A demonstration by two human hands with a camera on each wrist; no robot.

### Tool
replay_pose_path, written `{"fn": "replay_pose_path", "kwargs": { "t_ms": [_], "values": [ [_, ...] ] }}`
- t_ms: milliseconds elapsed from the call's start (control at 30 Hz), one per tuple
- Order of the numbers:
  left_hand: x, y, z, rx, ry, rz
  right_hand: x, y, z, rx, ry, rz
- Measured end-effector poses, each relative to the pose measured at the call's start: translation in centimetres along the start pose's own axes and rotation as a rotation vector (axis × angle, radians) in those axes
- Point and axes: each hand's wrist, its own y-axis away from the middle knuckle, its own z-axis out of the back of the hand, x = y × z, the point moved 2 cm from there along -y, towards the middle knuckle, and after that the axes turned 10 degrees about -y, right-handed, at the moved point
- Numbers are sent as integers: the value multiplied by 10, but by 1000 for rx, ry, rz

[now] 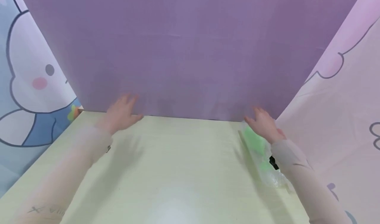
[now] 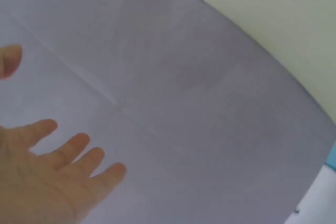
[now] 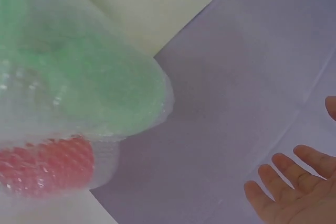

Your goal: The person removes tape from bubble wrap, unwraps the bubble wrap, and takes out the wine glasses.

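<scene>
My left hand (image 1: 120, 115) is raised over the back left of the pale table (image 1: 178, 158), fingers spread and nothing in them. In the left wrist view, the left palm (image 2: 42, 187) faces a purple sheet. My right hand (image 1: 262, 123) hovers at the back right with extended fingers, also holding nothing. Below and beside it lies a bubble-wrapped bundle (image 1: 264, 161) with green and red showing through. The right wrist view shows this bubble wrap (image 3: 105, 87) close up, apart from the right fingers (image 3: 286, 174).
A purple sheet (image 1: 190, 59) stands upright along the table's back edge. Printed cartoon cloth hangs at the left (image 1: 32, 95), and pink and white cloth (image 1: 341, 118) hangs at the right. The bundle lies along the table's right side.
</scene>
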Motion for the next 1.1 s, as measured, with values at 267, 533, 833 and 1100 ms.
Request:
{"fn": "replay_pose_path", "kwargs": {
  "t_ms": [267,533,833,1100],
  "values": [
    [-17,23,-17,-38,357,58,-12,21,-8,-53,-1,105],
    [-31,44,-47,-22,543,40,-21,43,-13,-67,41,84],
    [-35,61,-78,27,628,10,-43,47,-25,-94,22,146],
    [-41,70,-95,79,650,-39,-87,37,-27,-119,-54,183]
  ]
}}
